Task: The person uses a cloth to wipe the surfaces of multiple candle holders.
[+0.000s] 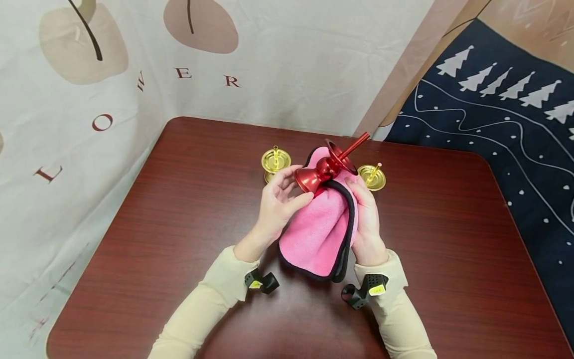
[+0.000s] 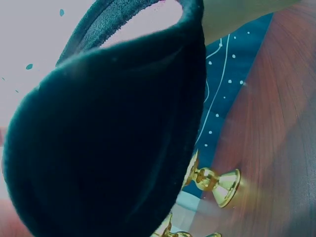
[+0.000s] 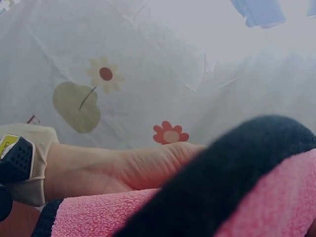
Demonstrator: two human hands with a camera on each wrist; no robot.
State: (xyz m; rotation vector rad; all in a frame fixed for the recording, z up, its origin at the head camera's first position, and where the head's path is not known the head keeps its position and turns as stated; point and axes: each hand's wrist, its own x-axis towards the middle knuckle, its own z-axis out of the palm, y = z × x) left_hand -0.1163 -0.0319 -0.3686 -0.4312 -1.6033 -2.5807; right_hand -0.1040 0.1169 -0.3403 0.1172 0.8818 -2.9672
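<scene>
A shiny red candlestick [image 1: 328,168] with a wide drip dish is held tilted above the table, its thin stem pointing up and right. My left hand [image 1: 279,205] grips it at the flared base, thumb in front and fingers behind. A pink cloth [image 1: 311,239] with black edging is draped under and behind the candlestick. My right hand [image 1: 368,219] holds this cloth from the right side, its fingers partly hidden by the folds. Dark cloth edging [image 2: 113,143] fills much of the left wrist view. Pink pile [image 3: 108,210] crosses the bottom of the right wrist view.
Two gold candlesticks stand behind the hands on the brown table [image 1: 448,239], one at the left [image 1: 276,160] and one at the right [image 1: 372,178]. A pale printed curtain [image 1: 291,60] borders the back and left; a navy cloth with white trees [image 1: 506,129] hangs at the right.
</scene>
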